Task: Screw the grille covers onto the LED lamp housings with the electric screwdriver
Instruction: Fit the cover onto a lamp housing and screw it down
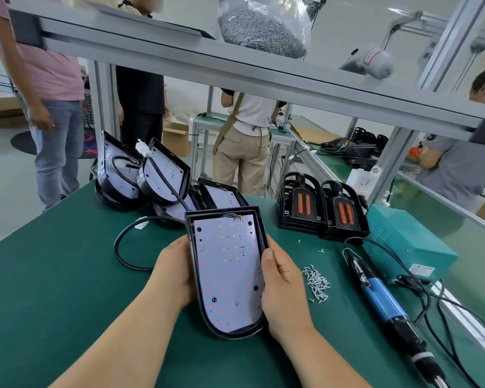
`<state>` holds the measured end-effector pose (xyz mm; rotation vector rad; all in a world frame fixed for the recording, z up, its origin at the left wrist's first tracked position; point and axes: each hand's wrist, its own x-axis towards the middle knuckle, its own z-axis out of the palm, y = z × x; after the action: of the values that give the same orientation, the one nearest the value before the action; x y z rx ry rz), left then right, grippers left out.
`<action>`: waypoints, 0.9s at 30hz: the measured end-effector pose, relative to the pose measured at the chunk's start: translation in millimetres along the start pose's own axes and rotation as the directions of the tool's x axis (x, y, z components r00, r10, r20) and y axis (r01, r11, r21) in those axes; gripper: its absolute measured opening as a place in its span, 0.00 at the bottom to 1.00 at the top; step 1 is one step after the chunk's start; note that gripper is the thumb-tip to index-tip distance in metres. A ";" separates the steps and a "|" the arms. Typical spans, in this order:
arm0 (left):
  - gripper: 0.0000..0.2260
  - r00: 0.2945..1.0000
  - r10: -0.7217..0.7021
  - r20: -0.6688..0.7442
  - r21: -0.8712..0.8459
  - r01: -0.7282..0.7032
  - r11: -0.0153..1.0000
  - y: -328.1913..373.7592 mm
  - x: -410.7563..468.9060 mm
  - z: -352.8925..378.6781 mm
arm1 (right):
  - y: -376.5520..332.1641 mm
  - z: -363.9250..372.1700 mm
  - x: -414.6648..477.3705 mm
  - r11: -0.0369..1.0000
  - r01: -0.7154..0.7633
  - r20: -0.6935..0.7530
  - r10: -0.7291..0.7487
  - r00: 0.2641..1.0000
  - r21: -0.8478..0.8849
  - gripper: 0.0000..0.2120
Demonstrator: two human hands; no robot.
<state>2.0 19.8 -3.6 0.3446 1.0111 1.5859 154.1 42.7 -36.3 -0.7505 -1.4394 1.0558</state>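
Left hand [174, 271]: grasping. It is closed on the left rim of the LED lamp housing [227, 270], with the fingers going behind the housing and out of sight.

Right hand [280, 287]: grasping. The thumb lies flat along the right rim and the fingers are curled under the housing.

The housing sits between the two hands at the centre of the green surface [67, 275]. Its white LED board faces up, the rounded end is toward the person and the square end is away. No grille is fitted on it. I cannot tell whether its underside rests on the surface.

From the held housing:
- 3 o'clock: a loose heap of small screws [317, 282] lies just beside the right hand, with a few strays further back.
- 4 o'clock: the electric screwdriver [381, 301], with a blue body, lies flat on the surface with neither hand on it.
- 2 o'clock: a teal power box [403, 236] stands near the screwdriver, and black cords lie around both.
- 1 o'clock: two stacks of black grille covers [343, 211] stand side by side, well apart from the hands.
- 11 o'clock: more open housings [163, 175] lean on one another in a pile.
- 9 o'clock: a black cable [121, 247] loops across the surface.
- 12 o'clock, overhead: a clear bag of screws [263, 29] rests on the shelf of the aluminium frame.

Several people stand beyond the surface.
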 end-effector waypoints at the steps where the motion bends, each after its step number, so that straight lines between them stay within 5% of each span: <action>1: 0.14 0.999 0.008 -0.046 -0.010 -0.009 1.000 0.6 -0.5 -0.3 | 0.0 1.3 -0.4 1.000 0.007 0.021 -0.008 1.000 0.012 0.17; 8: 0.17 0.989 -0.009 -0.149 -0.072 -0.002 0.997 1.7 -1.1 2.8 | -2.9 8.2 -4.2 0.994 0.016 -0.030 -0.012 0.999 0.112 0.17; 15: 0.21 0.984 -0.061 0.170 -0.033 0.068 0.997 6.0 -4.9 -1.1 | -7.6 9.3 -3.4 1.000 -0.012 -0.044 0.013 0.999 0.027 0.18; 27: 0.24 0.977 -0.049 0.208 -0.010 0.052 0.999 3.8 3.3 -6.1 | -11.2 7.0 -5.9 0.996 -0.007 -0.052 0.002 0.999 -0.089 0.20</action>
<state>-5.7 20.4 -5.3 0.4609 0.8400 1.4775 149.4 31.6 -28.1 -0.8400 -1.4484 0.9731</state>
